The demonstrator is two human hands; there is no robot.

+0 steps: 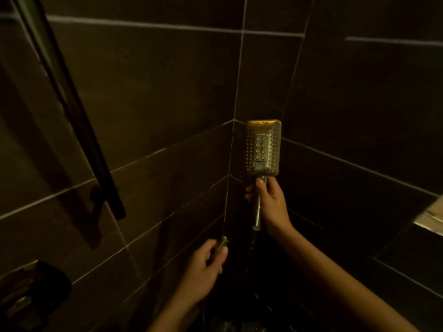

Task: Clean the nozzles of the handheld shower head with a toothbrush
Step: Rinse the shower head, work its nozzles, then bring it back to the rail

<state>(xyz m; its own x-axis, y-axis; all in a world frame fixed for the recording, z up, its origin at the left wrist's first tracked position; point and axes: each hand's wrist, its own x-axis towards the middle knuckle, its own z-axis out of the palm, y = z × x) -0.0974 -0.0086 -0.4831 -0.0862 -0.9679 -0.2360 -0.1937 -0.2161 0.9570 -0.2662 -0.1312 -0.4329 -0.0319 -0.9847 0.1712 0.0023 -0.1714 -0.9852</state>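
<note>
Right hand point(268, 200) raised, gripping upright shower head point(263, 147) by its handle, nozzles facing camera, left hand point(203, 267) lower, clasping a toothbrush point(221, 243), no legible writing.

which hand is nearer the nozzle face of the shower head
Right. The right hand grips the handle just below the shower head's nozzle face. The left hand is lower and to the left, apart from it, closed on a thin object.

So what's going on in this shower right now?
A person's right hand holds a rectangular handheld shower head upright by its handle, nozzle face toward the camera, in the corner of dark tiled walls. The left hand grips a slim object lower down, too dark to identify. Nothing touches the nozzles.
</note>
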